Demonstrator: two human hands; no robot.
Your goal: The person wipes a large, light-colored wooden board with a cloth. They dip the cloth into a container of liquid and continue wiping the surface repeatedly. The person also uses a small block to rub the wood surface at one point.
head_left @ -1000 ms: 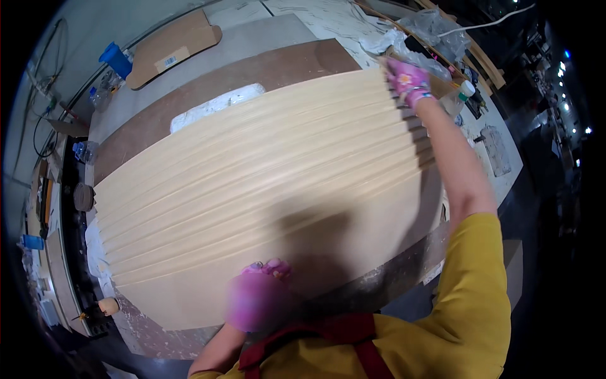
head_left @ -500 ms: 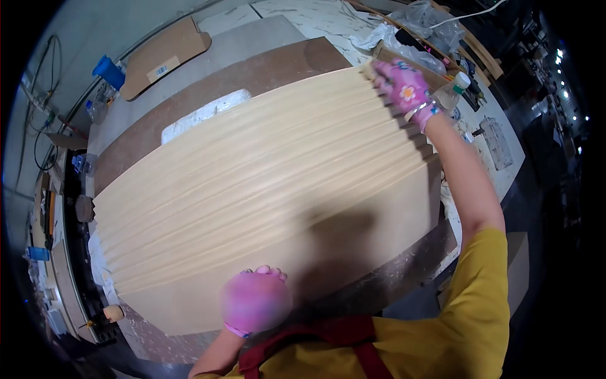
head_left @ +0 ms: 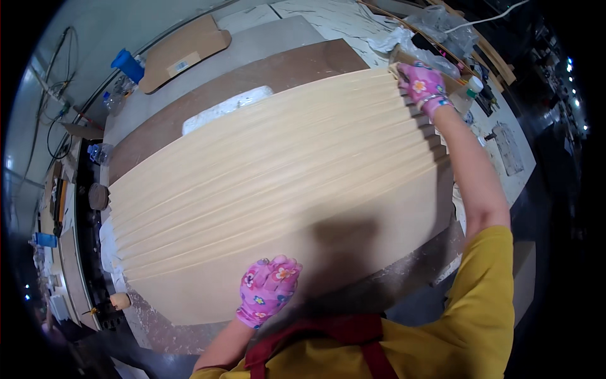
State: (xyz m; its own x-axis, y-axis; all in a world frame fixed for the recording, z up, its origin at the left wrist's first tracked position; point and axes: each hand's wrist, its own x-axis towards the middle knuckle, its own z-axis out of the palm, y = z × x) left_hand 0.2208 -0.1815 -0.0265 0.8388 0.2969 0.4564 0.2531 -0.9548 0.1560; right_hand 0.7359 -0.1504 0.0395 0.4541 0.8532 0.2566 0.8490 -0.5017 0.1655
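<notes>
A fanned stack of pale wood veneer sheets (head_left: 271, 196) covers most of the brown work board (head_left: 252, 76) on the bench, its long axis running from the near left up toward the far right, the sheet edges stepped along the left and right ends. The person's right hand (head_left: 421, 85), in a pink flowered glove, reaches out to the far right corner of the stack with the fingers curled down over the sheet edges, gripping them. The left hand (head_left: 268, 289), gloved the same, rests on the near edge of the stack with the fingers bent together into a loose fist; whether it pinches a sheet cannot be told. A white flat package (head_left: 227, 108) lies just beyond the stack's far edge. Farther back left sits a tan board with a small pale label (head_left: 183, 50), and a blue container (head_left: 128, 65) beside it.
</notes>
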